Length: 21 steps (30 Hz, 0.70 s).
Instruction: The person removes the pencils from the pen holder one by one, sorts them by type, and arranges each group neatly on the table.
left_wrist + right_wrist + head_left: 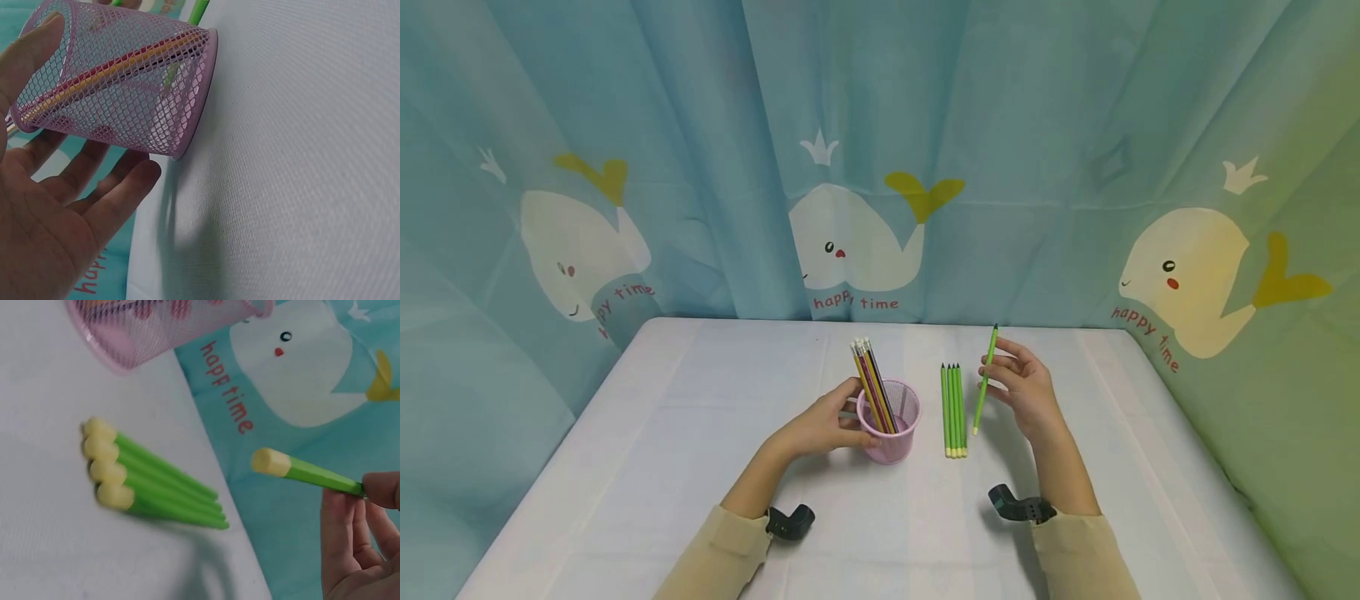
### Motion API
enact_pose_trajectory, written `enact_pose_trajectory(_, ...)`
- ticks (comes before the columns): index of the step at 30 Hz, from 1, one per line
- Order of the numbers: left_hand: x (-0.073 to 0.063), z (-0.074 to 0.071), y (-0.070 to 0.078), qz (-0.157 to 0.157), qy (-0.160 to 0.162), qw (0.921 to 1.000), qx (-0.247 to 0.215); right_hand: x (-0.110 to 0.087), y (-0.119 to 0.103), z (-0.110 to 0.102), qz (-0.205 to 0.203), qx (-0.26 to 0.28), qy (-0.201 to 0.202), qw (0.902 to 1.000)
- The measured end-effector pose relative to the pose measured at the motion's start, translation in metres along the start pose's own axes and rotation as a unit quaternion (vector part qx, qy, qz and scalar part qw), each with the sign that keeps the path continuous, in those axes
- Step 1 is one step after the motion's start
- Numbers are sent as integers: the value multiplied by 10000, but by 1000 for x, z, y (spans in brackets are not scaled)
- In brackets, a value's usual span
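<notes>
My left hand [816, 429] holds a pink mesh pencil cup [892, 451] from its left side, thumb at the near side and fingers behind. Several striped pencils [871, 379] with white erasers upward lean to the left inside the cup. In the left wrist view the cup's base [199, 106] is right at the tabletop. My right hand [1028, 390] pinches a green pencil [987, 375] between thumb and fingers, its dark tip up and pale yellow eraser down. Between the hands lie several matching green pencils [953, 412] side by side, tips pointing away from me.
A pale cloth-covered table [715, 400] spreads under everything. Behind its far edge hangs a blue-green curtain [1030, 167] printed with whales. Dark wrist cameras [792, 523] stick out from both beige sleeves [1078, 554].
</notes>
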<state>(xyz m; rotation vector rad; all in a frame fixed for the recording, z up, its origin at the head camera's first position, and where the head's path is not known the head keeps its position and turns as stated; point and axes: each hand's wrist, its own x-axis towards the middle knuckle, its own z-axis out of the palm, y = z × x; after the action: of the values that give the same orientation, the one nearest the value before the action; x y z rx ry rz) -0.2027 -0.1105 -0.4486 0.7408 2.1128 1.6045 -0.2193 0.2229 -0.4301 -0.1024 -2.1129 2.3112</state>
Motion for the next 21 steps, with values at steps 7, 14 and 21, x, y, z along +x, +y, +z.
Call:
enact_pose_trajectory(7,0,0,0,7,2,10000,29,4,13,-3,93,-863,72,9962)
enact_pose_trajectory(14,0,0,1,-4,16,10000,35,6,23,-3,395,-1213,203,9916)
enact_pose_trajectory(21,0,1,1,-2,20,10000,-3,12,35,-3,681,-1615,337,9839)
